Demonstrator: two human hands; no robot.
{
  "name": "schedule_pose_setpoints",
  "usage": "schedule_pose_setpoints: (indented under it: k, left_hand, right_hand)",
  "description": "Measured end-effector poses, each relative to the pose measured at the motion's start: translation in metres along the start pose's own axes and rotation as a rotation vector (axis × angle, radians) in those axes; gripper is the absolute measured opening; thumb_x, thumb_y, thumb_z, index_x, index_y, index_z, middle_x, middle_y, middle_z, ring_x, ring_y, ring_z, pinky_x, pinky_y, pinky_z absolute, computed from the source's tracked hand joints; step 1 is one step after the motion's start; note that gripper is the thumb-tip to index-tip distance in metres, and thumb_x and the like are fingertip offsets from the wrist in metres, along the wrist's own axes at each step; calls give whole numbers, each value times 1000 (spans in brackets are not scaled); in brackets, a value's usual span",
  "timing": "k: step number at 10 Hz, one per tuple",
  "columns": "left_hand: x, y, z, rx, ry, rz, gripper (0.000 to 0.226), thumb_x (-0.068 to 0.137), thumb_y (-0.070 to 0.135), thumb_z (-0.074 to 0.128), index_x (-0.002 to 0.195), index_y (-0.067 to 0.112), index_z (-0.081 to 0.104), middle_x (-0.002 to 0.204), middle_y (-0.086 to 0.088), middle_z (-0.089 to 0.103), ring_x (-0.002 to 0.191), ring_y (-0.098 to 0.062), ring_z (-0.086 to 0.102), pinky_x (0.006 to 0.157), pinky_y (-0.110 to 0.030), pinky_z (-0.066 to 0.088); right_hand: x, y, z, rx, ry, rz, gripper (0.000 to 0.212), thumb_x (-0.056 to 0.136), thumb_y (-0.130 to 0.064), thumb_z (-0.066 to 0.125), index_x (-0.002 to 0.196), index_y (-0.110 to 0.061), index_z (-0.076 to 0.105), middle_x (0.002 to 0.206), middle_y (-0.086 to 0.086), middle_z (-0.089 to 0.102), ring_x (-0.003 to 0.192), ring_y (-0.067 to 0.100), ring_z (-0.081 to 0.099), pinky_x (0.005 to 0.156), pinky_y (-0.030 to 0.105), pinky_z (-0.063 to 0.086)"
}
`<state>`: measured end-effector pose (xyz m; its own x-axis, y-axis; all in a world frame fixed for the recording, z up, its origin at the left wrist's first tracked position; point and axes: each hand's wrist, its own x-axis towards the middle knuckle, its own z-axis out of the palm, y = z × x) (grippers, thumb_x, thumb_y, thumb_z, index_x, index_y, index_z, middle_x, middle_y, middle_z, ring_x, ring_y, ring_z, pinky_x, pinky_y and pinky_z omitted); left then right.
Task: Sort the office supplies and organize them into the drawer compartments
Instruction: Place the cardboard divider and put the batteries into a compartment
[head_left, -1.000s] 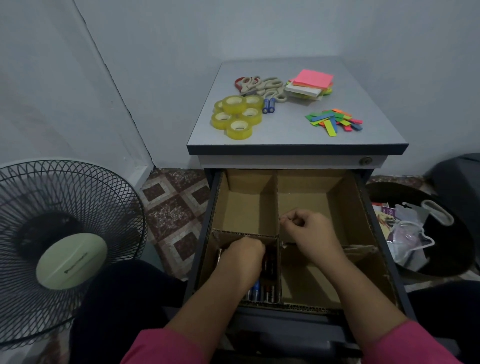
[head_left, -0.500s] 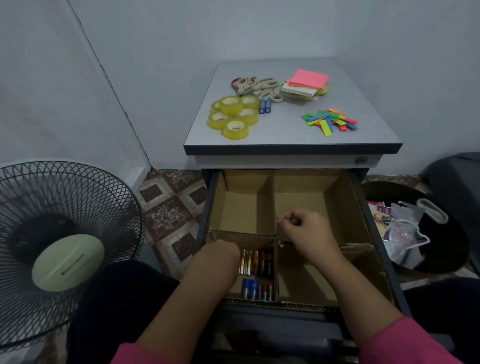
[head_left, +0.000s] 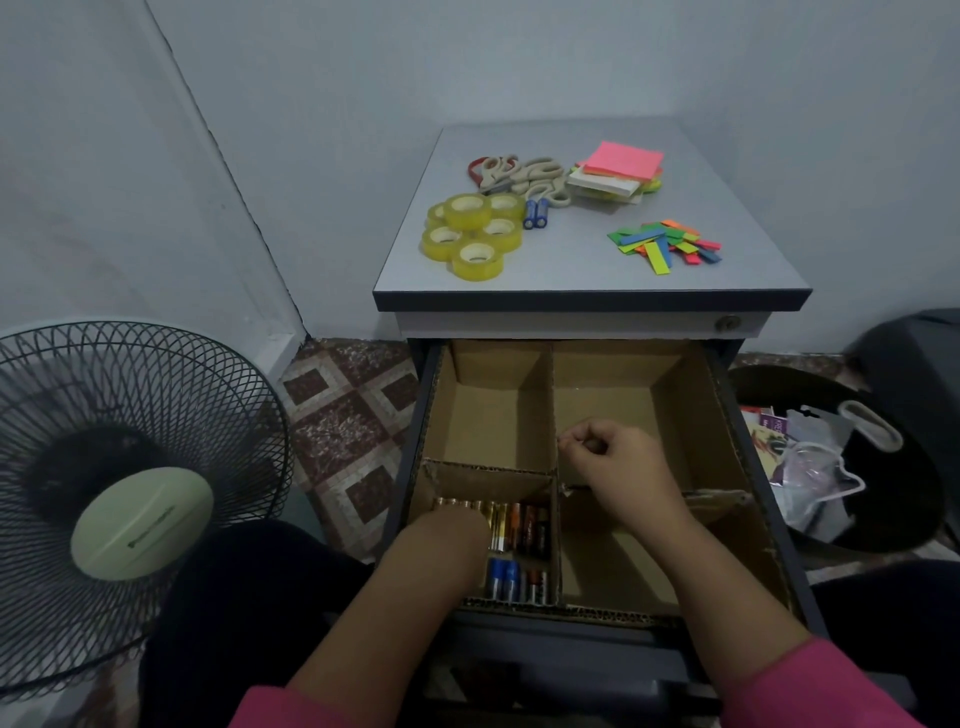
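Observation:
The open drawer (head_left: 730, 415) holds cardboard dividers that form several compartments. Several batteries (head_left: 524, 530) lie in the near left compartment. My left hand (head_left: 447, 535) reaches down into that compartment at its left side, its fingers hidden. My right hand (head_left: 613, 457) has curled fingers and pinches the top edge of the centre divider (head_left: 555, 395). On the cabinet top (head_left: 571, 275) lie yellow tape rolls (head_left: 475, 231), scissors (head_left: 514, 174), two blue batteries (head_left: 535, 213), sticky note pads (head_left: 621, 169) and coloured paper strips (head_left: 665, 244).
A standing fan (head_left: 119, 493) is on the floor at the left. At the right of the drawer sits a black bin (head_left: 878, 499) with plastic bags and papers. Walls close in behind the cabinet.
My left hand has drawn back and to the left within the near left compartment, uncovering the batteries. My right hand stays on the divider.

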<state>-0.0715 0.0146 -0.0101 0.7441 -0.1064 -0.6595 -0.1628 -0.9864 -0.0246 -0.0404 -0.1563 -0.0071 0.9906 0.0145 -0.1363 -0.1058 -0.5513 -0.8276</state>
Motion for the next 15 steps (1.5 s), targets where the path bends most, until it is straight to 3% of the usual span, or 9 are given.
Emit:
schedule_pose_setpoints:
  k: [3,5,6,7,11,12,13,14,15]
  left_hand:
    - [3,4,5,45,158,-20,29,97,5,43,122,2,56,127,-15,57,117,-29,55,92,-33,44]
    - [14,1,3,-33,17,20,27,95,1,45,117,-1,60,124,-17,58,113,-27,56,91,-30,44]
    - [19,6,4,-31,-5,18,33,97,8,45,128,4,56,132,-14,54,119,-28,53,97,-35,44]
    - [0,7,3,-64,204,40,27,96,9,43,116,6,61,120,-14,60,111,-31,57,90,-37,47]
    - [2,10,-3,-182,223,140,24,94,9,47,110,10,65,113,-10,64,105,-27,60,89,-35,50]
    - [-7,11,-20,-274,169,178,27,98,12,44,117,13,63,119,-7,63,111,-24,58,93,-32,47]
    - [-16,7,-40,-470,139,177,24,100,17,43,115,19,62,113,-4,64,107,-21,60,95,-34,49]
    - [-27,-2,-56,-750,383,190,16,97,23,50,87,32,58,91,4,63,81,-10,62,73,-29,55]
    - [-24,-4,-78,-806,654,273,16,96,23,49,87,30,60,90,8,62,71,-1,55,64,-20,43]
  right_hand:
    - [0,0,0,-24,8,-18,12,94,-29,56,84,-32,61,77,-8,62,74,6,57,63,22,46]
    - [0,0,0,-23,13,-8,10,94,-29,56,88,-29,63,77,-8,60,74,6,56,61,21,43]
    - [0,0,1,-31,15,-5,10,94,-29,56,88,-28,64,76,-8,61,73,6,56,60,21,43]
    - [1,1,1,-27,11,-4,11,94,-29,57,85,-29,63,74,-7,60,70,7,56,60,22,44]
    - [-1,-1,1,-23,16,1,11,94,-27,57,85,-28,63,70,-10,56,67,4,52,56,19,37]
    - [-1,-2,1,-17,30,-6,11,94,-27,57,84,-29,62,71,-11,56,68,3,52,55,18,35]
    - [0,-6,-2,38,96,-58,6,93,-26,57,91,-29,62,90,-12,58,81,0,53,62,13,36]
    - [8,-17,-8,-61,260,-222,16,93,-23,57,108,-25,62,110,-11,53,94,-1,51,72,10,38]
    - [25,-39,-19,-179,418,-401,29,93,-21,56,122,-23,58,123,-10,48,113,1,44,88,11,34]
